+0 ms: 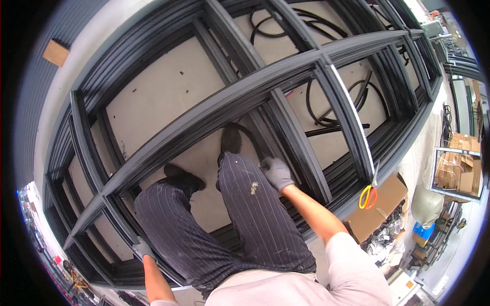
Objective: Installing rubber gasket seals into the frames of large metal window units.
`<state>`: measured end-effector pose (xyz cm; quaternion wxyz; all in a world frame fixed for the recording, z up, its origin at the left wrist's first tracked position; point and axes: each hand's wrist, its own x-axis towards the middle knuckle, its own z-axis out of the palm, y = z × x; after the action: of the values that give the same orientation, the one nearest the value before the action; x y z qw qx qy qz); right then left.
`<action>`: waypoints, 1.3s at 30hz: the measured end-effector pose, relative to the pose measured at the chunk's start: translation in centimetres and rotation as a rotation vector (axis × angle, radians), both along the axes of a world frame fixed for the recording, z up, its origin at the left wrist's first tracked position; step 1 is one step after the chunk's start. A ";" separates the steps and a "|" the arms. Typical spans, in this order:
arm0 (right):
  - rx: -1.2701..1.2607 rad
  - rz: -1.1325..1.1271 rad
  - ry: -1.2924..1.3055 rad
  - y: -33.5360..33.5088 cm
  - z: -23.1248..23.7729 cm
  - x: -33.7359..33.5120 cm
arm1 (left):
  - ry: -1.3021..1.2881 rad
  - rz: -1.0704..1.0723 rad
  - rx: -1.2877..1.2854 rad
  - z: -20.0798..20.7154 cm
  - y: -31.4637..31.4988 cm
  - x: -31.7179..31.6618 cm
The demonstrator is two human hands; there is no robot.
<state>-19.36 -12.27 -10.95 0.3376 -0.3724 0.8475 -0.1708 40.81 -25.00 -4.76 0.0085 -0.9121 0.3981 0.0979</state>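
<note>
Dark grey metal window frames (219, 99), stacked and divided by crossbars, surround my legs. My right hand (278, 173), in a grey glove, is closed beside my right knee, at the inner side of a crossbar. A curved black rubber strip (250, 136) runs from near my shoe into its fingers. My left hand (143, 248), also gloved, rests at a frame bar at the lower left; its fingers seem curled over the bar's edge, partly hidden. Scissors (367, 197) with yellow and orange handles lie across the frame's near right edge.
Loops of black rubber strip (326, 120) lie on the floor inside the right openings, with more strip (265, 33) farther off. Outside the frame at right are a cardboard box (377, 209), crumpled plastic (383, 242) and a framed pane (458, 173). Crossbars stand around my feet.
</note>
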 end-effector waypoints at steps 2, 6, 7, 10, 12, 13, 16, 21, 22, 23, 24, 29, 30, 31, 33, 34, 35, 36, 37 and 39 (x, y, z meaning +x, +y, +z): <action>-0.250 -0.081 0.012 -0.9 7.1 -3.1 | -0.014 0.014 0.265 0.7 -1.8 -0.2; -0.719 -0.243 -0.069 -2.0 19.2 -5.2 | 0.340 -0.549 -0.231 4.3 -6.9 -8.4; -0.794 -0.234 -0.092 -1.8 21.8 -4.8 | 0.466 -0.651 -0.388 8.1 -6.9 -15.9; -0.901 -0.200 0.011 -1.2 28.6 -2.2 | 0.841 -0.967 -0.484 17.3 -6.0 -29.3; -0.950 -0.188 -0.066 -0.8 30.9 -0.3 | 1.144 -1.165 -0.499 23.2 -3.2 -36.7; -1.050 -0.095 -0.110 -0.8 31.8 0.5 | 1.057 -1.397 -0.568 25.3 -2.4 -39.1; -1.176 0.055 -0.121 -0.4 34.3 3.6 | 1.070 -1.760 -0.512 29.4 0.1 -43.7; -1.020 -0.110 -0.206 3.7 35.1 2.5 | 1.553 -1.189 -0.006 27.3 0.8 -40.5; -0.985 -0.135 -0.116 4.7 33.5 1.9 | 1.575 -0.992 -0.122 25.9 0.5 -38.6; -0.762 -0.131 0.265 6.4 32.6 0.2 | 1.567 -0.802 -0.188 28.4 1.0 -37.4; -0.593 -0.325 0.279 8.8 30.5 -1.9 | 1.600 -0.654 -0.395 28.2 0.5 -35.9; 0.289 -0.658 0.544 22.7 18.0 -12.4 | 2.112 -0.451 -0.588 31.5 -3.9 -21.8; 0.203 -0.592 0.657 27.3 13.6 -14.4 | 2.235 -0.394 -0.630 31.5 -4.8 -19.4; 0.266 -0.570 0.629 27.8 13.2 -14.0 | 2.130 -0.356 -0.687 31.1 -5.1 -17.1; 0.171 -0.649 0.562 28.4 11.8 -14.2 | 2.035 -0.248 -0.738 29.5 -5.6 -11.8; -0.279 -0.619 0.585 34.9 7.6 -17.8 | 1.970 -0.226 -0.813 28.7 -5.5 -12.6; 0.366 -0.601 0.708 31.1 7.9 -16.7 | 1.966 -0.215 -0.826 28.9 -5.1 -9.2; 0.484 -0.625 0.645 29.3 9.6 -16.2 | 2.013 -0.182 -0.812 27.6 -5.2 -5.9; 0.456 -0.659 0.624 28.4 10.4 -16.2 | 1.968 -0.143 -0.874 27.2 -4.6 -4.4; 0.284 -0.643 0.512 31.0 9.7 -18.1 | 1.832 0.004 -1.004 26.3 -3.9 -3.5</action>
<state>-37.44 18.71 -1.28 0.0941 -0.0698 0.9918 -0.0510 37.33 -28.86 21.55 -0.6767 -0.3881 0.2456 0.5754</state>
